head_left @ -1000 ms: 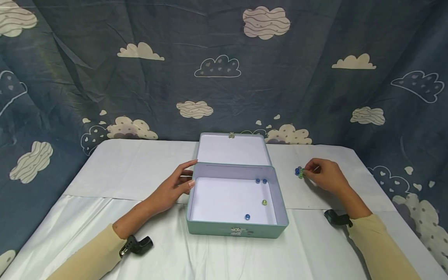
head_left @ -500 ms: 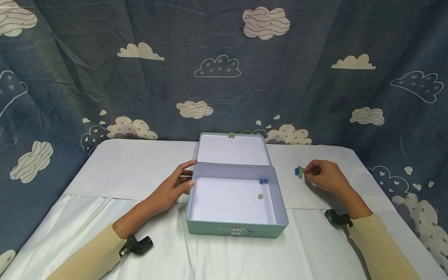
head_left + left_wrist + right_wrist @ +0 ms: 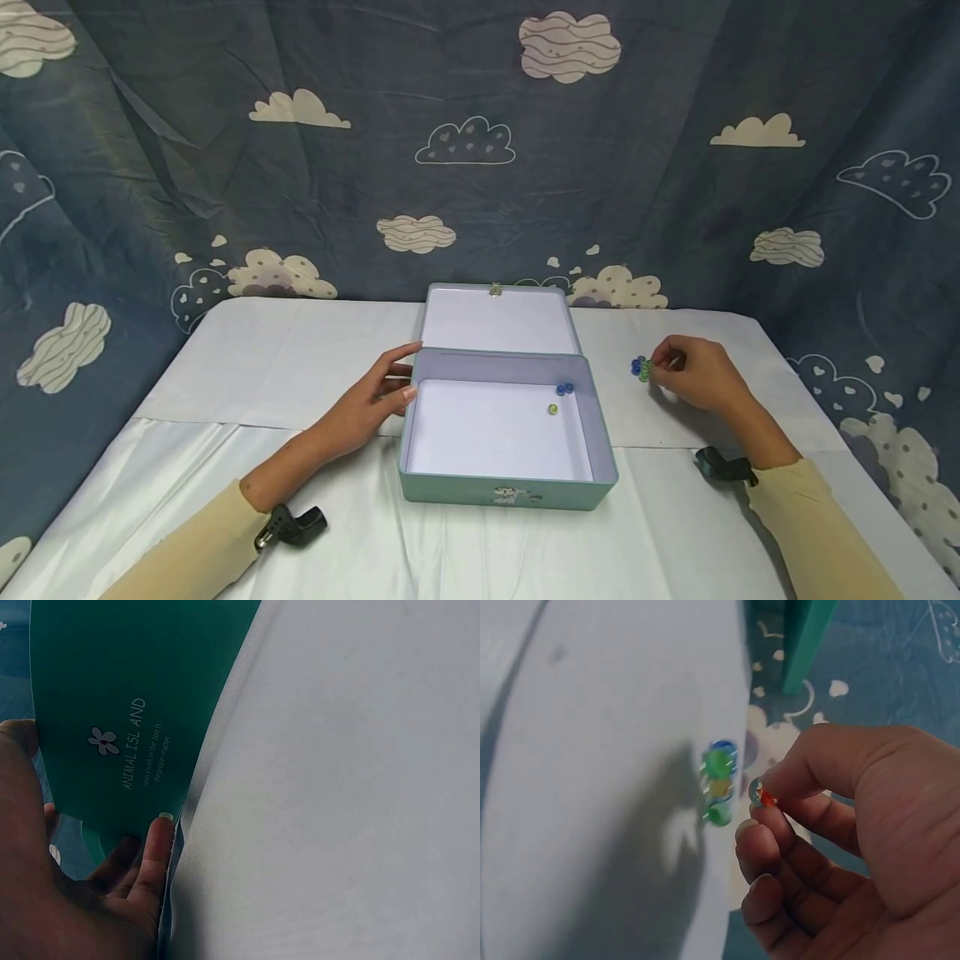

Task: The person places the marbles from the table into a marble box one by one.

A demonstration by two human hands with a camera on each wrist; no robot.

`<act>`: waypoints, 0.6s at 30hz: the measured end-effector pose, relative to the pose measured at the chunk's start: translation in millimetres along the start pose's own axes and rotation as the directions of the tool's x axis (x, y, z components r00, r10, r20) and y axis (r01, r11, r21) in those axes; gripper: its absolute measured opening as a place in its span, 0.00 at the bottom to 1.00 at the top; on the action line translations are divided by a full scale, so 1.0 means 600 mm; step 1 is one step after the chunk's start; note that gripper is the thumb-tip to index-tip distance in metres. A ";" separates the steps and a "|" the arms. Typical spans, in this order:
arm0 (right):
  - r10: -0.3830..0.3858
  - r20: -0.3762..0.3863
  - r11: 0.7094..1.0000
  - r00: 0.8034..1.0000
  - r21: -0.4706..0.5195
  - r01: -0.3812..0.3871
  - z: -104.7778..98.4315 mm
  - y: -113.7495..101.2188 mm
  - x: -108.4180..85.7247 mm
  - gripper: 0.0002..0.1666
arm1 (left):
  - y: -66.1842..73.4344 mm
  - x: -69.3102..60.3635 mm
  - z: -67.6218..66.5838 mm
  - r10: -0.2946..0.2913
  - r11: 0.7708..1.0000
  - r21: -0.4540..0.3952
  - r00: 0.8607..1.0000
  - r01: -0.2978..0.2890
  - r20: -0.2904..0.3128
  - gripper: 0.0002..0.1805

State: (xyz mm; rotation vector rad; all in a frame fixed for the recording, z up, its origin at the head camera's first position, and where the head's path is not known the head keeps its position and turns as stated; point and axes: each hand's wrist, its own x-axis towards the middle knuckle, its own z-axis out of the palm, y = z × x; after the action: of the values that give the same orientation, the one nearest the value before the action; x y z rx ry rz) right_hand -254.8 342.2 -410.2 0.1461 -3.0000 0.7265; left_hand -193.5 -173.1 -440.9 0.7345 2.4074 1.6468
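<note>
A green tin box (image 3: 450, 489) with a white inside stands on the white cloth. My left hand (image 3: 363, 408) touches its left side with extended, spread fingers, beside the printed words seen in the left wrist view. Two blue marbles (image 3: 565, 389) and a yellow-green marble (image 3: 552, 409) lie inside, toward the right. Right of the box, my right hand (image 3: 697, 372) pinches a clear glass marble with red inside (image 3: 757, 792) between thumb and finger, plain in the right wrist view. A small cluster of blue and green marbles (image 3: 637, 367) lies by its fingertips.
The hinged lid (image 3: 498, 321) lies back behind the box, with a metal clasp (image 3: 495, 290) at its far edge. White cloth (image 3: 285, 358) covers the table. A dark cloud-patterned curtain (image 3: 322, 192) hangs behind it.
Inside the box, the yellow-green marble has rolled back and left. The blue marble near the front wall has gone from view. My right hand has risen slightly; the left stays put.
</note>
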 end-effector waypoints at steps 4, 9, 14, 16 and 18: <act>-0.017 0.004 1.000 1.000 0.020 0.017 -0.009 -0.018 -0.004 0.11 | 0.001 0.000 0.000 -0.003 1.000 -0.001 1.000 0.003 0.001 0.33; -0.061 -0.001 0.997 0.998 0.041 0.061 -0.019 -0.049 -0.013 0.10 | 0.002 -0.001 0.000 -0.006 1.000 -0.002 1.000 0.006 0.002 0.33; -0.127 -0.028 0.990 0.992 0.052 0.128 -0.026 -0.079 -0.026 0.07 | 0.002 -0.001 0.000 -0.004 1.000 -0.004 1.000 0.004 0.002 0.34; -0.161 -0.042 0.985 0.986 0.053 0.163 -0.027 -0.090 -0.030 0.07 | 0.002 0.000 0.000 -0.004 1.000 -0.003 1.000 0.004 0.001 0.34; -0.197 -0.054 0.978 0.979 0.056 0.200 -0.027 -0.100 -0.036 0.07 | 0.002 0.000 0.000 -0.005 1.000 -0.003 1.000 0.005 0.001 0.34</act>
State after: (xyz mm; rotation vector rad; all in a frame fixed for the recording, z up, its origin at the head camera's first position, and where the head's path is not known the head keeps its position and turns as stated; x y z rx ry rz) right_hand -226.9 298.5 -370.0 0.4182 -2.8639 0.7877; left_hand -192.9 -172.7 -439.8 0.7274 2.4036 1.6477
